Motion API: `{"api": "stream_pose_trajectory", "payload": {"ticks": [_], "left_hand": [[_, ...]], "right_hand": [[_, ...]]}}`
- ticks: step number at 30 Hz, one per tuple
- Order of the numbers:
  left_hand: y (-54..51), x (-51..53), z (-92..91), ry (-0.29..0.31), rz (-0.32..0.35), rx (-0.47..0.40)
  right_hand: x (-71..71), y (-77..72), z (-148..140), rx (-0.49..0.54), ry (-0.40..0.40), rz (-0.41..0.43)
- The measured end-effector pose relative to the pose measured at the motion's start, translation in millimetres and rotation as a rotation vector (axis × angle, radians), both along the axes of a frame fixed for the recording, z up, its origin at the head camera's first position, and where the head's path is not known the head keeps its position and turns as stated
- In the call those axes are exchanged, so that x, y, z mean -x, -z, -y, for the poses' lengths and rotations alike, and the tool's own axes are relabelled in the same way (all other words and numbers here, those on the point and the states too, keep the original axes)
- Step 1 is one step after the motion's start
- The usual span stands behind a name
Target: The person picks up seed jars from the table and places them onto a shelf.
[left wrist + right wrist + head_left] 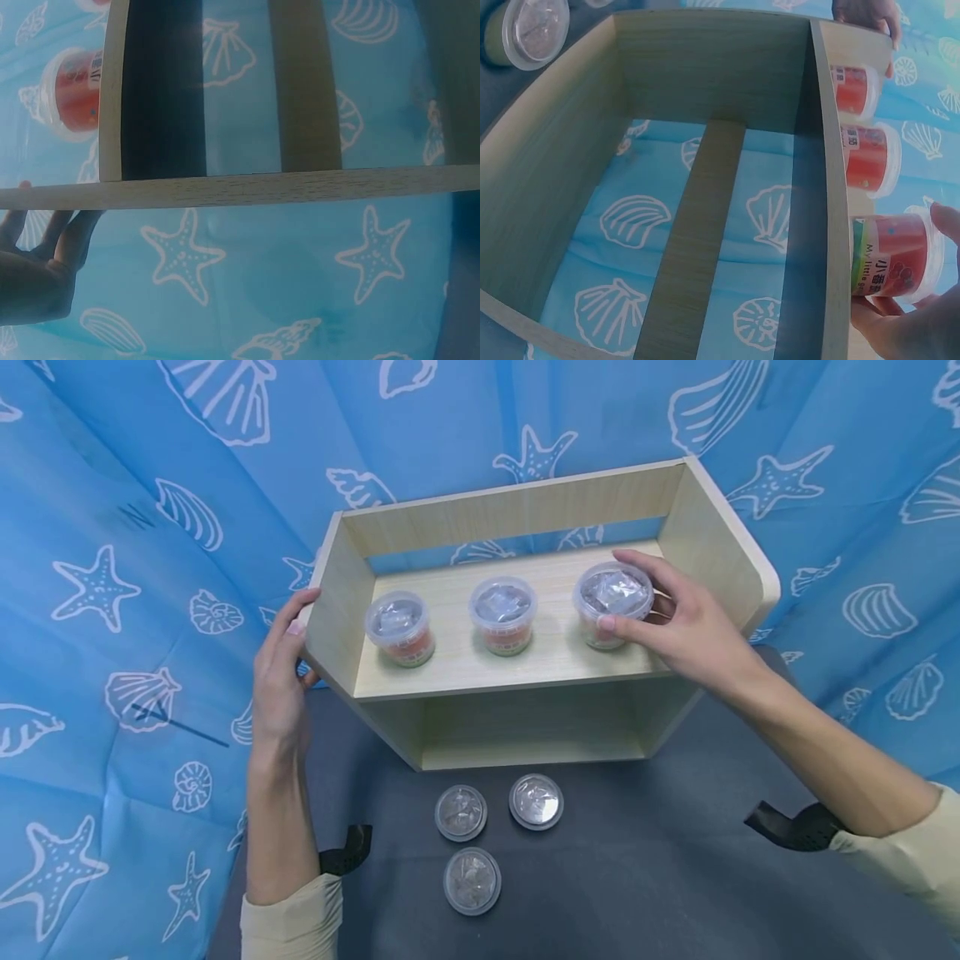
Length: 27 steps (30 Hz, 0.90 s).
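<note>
My right hand [692, 625] is pinching a probably light, squeezable tub [612, 590], best held by its rim, near the shelf's [461, 665] right edge.

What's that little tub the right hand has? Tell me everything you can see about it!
The plastic tub is small and round. Its see-through lid is on, with something shiny and crinkled showing through. The side looks mostly red, with dark characters, the words "My little" and a green band near the base. It looks upright on the upper board of the wooden shelf, rightmost of the three there. The right hand grips it around the side.
</note>
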<state>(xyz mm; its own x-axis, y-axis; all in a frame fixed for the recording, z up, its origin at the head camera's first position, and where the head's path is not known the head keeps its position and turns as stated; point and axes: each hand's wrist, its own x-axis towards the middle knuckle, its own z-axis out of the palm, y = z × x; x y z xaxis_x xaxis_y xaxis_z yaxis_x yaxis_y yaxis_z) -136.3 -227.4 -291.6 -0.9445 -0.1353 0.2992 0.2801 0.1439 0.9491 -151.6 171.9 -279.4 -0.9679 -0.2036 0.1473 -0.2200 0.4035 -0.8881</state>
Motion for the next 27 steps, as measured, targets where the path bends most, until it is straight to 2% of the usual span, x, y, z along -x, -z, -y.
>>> {"api": "stream_pose_trajectory", "payload": {"ticks": [7,18,27], "left_hand": [[-0.4,1.0,-0.2,-0.006,0.002,-0.003],[-2.3,-1.6,2.7,0.029,0.025,-0.017],[-6.5,-4.7,3.3,0.045,0.046,0.002]], "right_hand": [[6.6,5.1,0.5,-0.006,0.022,-0.001],[10.3,9.2,1.7,-0.034,0.043,0.043],[9.0,6.5,-0.3,-0.151,0.024,0.036]]}}
